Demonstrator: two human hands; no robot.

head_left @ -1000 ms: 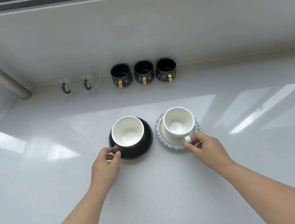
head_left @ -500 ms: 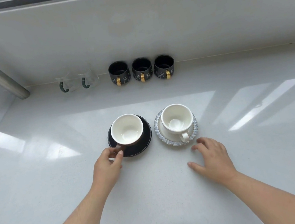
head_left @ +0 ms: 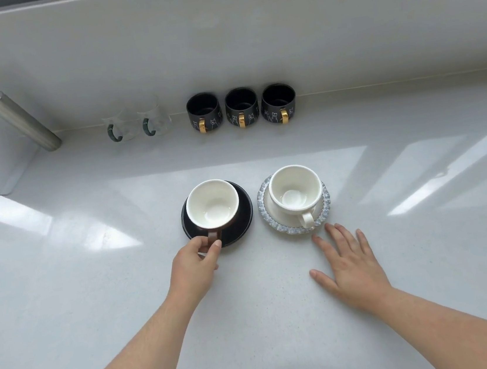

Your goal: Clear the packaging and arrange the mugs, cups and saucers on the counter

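Observation:
A brown cup with a white inside (head_left: 212, 205) stands on a black saucer (head_left: 245, 218) at the middle of the white counter (head_left: 79, 281). My left hand (head_left: 195, 265) pinches this cup's handle. Right of it, a white cup (head_left: 295, 191) sits on a saucer with a blue-grey patterned rim (head_left: 326, 205), its handle facing me. My right hand (head_left: 350, 263) lies flat on the counter just in front of that saucer, fingers spread, holding nothing. Along the back wall stand three black mugs with gold handles (head_left: 240, 108) and two clear glass mugs with green handles (head_left: 136, 123).
A slanted metal cylinder (head_left: 21, 121) rises at the back left beside a white panel. The counter's near edge runs along the bottom of the view.
My right hand has let go of the white cup's handle and drawn back onto the counter, fingers spread. My left hand stays at the brown cup's handle.

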